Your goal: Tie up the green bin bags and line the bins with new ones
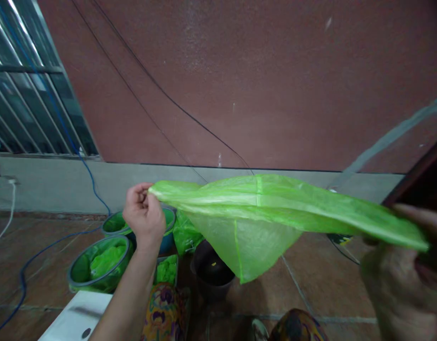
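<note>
The green sheet (261,199) was thin, translucent and finely creased, gathered along its upper part into soft lengthwise folds, with a pale seam-like strip crossing it and a roughly triangular flap below. It was held in the air before a smooth reddish wall (257,85), partly above a dark round bucket (214,286); crumpled green material (106,261) filled a round tub (71,272) at left. The left hand (145,210) pinched one narrow end between thumb and curled fingers. The right hand (405,274), blurred and cut off by the frame edge, gripped the opposite end, its exact finger placement indistinct. The flap hid part of the bucket's rim. The sheet's long axis ran from hand to hand, nearly level, sloping slightly down rightward; the flap pointed downward.
</note>
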Demonstrator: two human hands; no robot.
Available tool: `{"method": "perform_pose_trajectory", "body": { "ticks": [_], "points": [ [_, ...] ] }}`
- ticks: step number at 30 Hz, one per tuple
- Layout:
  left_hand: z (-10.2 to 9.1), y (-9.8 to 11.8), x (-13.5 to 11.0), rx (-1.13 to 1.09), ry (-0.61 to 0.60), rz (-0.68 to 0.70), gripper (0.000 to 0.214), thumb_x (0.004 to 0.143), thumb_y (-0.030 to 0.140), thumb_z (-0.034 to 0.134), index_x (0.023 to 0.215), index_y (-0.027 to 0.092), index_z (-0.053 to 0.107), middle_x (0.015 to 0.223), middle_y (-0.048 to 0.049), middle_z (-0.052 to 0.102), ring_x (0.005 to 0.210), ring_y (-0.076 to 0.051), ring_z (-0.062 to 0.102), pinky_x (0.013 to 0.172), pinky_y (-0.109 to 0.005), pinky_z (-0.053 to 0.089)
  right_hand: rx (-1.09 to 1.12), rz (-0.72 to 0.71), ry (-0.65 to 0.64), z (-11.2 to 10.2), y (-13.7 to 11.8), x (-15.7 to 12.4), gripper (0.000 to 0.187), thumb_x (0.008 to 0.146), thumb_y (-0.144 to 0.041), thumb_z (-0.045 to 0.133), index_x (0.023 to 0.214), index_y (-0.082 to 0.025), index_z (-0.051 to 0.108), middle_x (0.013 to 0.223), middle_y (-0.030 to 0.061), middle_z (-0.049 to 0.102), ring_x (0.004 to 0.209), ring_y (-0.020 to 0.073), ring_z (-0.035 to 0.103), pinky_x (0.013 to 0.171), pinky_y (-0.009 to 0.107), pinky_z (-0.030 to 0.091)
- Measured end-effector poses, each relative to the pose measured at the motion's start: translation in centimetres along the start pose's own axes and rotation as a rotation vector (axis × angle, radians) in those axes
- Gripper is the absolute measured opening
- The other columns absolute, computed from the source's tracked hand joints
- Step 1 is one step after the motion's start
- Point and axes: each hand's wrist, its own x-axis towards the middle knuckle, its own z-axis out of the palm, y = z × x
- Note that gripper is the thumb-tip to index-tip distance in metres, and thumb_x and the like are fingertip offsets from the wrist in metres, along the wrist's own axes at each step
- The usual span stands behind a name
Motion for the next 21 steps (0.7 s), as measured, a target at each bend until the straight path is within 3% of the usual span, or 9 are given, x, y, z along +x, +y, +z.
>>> {"method": "perform_pose_trajectory", "body": {
  "ticks": [1, 3, 4, 5, 7, 12, 15, 18, 21],
  "points": [
    [-0.5, -0.6, -1.1, 0.051, -0.019, 0.016, 0.023, 0.074, 0.025, 0.054, 0.095, 0.017, 0.061, 0.071, 0.0035, 0.058, 0.058, -0.008, 0.051, 0.058, -0.018, 0.042, -0.082, 0.003, 0.041, -0.2, 1.1, -2.4, 0.042, 0.082, -0.031, 0.045, 0.116, -0.013, 0.061, 0.092, 0.0107, 0.067, 0.064, 0.0147, 0.061, 0.061, 0.026, 0.045],
    [-1.6, -3.5, -4.1, 0.149, -0.281, -0.114, 0.018, 0.074, 0.025, 0.054, 0.088, 0.017, 0.062, 0.059, 0.0054, 0.053, 0.050, -0.008, 0.046, 0.053, -0.019, 0.039, -0.111, 0.027, -0.279, -0.1, 3.9, -8.4, 0.028, 0.071, -0.029, 0.054, 0.090, -0.016, 0.071, 0.061, 0.0036, 0.066, 0.043, 0.0135, 0.054, 0.045, 0.023, 0.039],
    [-2.0, -5.4, -5.8, 0.155, -0.405, -0.221, 0.015, 0.073, 0.025, 0.054, 0.083, 0.017, 0.062, 0.056, 0.0049, 0.053, 0.049, -0.009, 0.047, 0.051, -0.020, 0.039, -0.151, 0.103, -0.554, 0.1, 5.2, -11.5, 0.027, 0.071, -0.028, 0.050, 0.083, -0.018, 0.072, 0.048, 0.0014, 0.060, 0.037, 0.0153, 0.052, 0.041, 0.024, 0.036],
    [-2.2, -7.3, -7.2, 0.137, -0.468, -0.326, 0.015, 0.072, 0.027, 0.054, 0.081, 0.017, 0.061, 0.055, 0.0041, 0.055, 0.048, -0.010, 0.048, 0.051, -0.021, 0.041, -0.184, 0.196, -0.774, 0.1, 6.2, -14.3, 0.030, 0.071, -0.028, 0.046, 0.083, -0.018, 0.072, 0.046, 0.0021, 0.060, 0.039, 0.0183, 0.056, 0.041, 0.025, 0.036],
    [-2.1, -10.2, -8.9, 0.034, -0.504, -0.480, 0.018, 0.073, 0.031, 0.055, 0.084, 0.017, 0.059, 0.061, 0.0021, 0.059, 0.051, -0.012, 0.054, 0.053, -0.023, 0.044, -0.197, 0.332, -0.998, -0.2, 7.2, -18.6, 0.039, 0.075, -0.030, 0.043, 0.100, -0.019, 0.071, 0.052, 0.0034, 0.065, 0.050, 0.0223, 0.064, 0.047, 0.027, 0.042],
    [-0.2, -11.4, -9.0, -0.056, -0.458, -0.652, 0.038, 0.068, 0.043, 0.067, 0.095, 0.016, 0.060, 0.071, 0.0010, 0.061, 0.064, -0.013, 0.058, 0.063, -0.026, 0.048, -0.052, 0.519, -1.000, -1.5, 4.1, -20.8, 0.045, 0.083, -0.039, 0.041, 0.116, -0.017, 0.061, 0.079, 0.0086, 0.074, 0.068, 0.0234, 0.070, 0.060, 0.028, 0.050],
    [-0.7, -10.4, -12.0, 0.088, -0.482, -0.846, 0.055, 0.065, 0.049, 0.072, 0.108, 0.017, 0.057, 0.082, -0.0027, 0.065, 0.073, -0.016, 0.061, 0.065, -0.027, 0.047, 0.115, 0.678, -1.031, -1.7, 1.5, -20.6, 0.051, 0.082, -0.051, 0.046, 0.115, -0.015, 0.060, 0.070, 0.0066, 0.072, 0.059, 0.0220, 0.067, 0.053, 0.027, 0.049],
    [-2.2, -9.4, -18.5, 0.141, -0.744, -1.200, 0.060, 0.069, 0.060, 0.067, 0.111, 0.018, 0.057, 0.099, -0.0086, 0.067, 0.082, -0.021, 0.064, 0.064, -0.028, 0.046, 0.202, 0.827, -1.054, -1.6, -0.2, -21.9, 0.062, 0.081, -0.061, 0.046, 0.116, -0.011, 0.057, 0.054, 0.0023, 0.064, 0.047, 0.0201, 0.060, 0.047, 0.027, 0.044],
    [-2.3, -8.1, -24.4, 0.007, -1.013, -1.538, 0.064, 0.077, 0.068, 0.051, 0.115, 0.017, 0.055, 0.118, -0.0143, 0.063, 0.094, -0.024, 0.065, 0.067, -0.030, 0.048, 0.242, 0.888, -1.060, -1.6, -1.5, -23.6, 0.068, 0.080, -0.065, 0.045, 0.117, -0.008, 0.054, 0.055, 0.0025, 0.063, 0.047, 0.0194, 0.058, 0.046, 0.028, 0.042]
  ]
}}
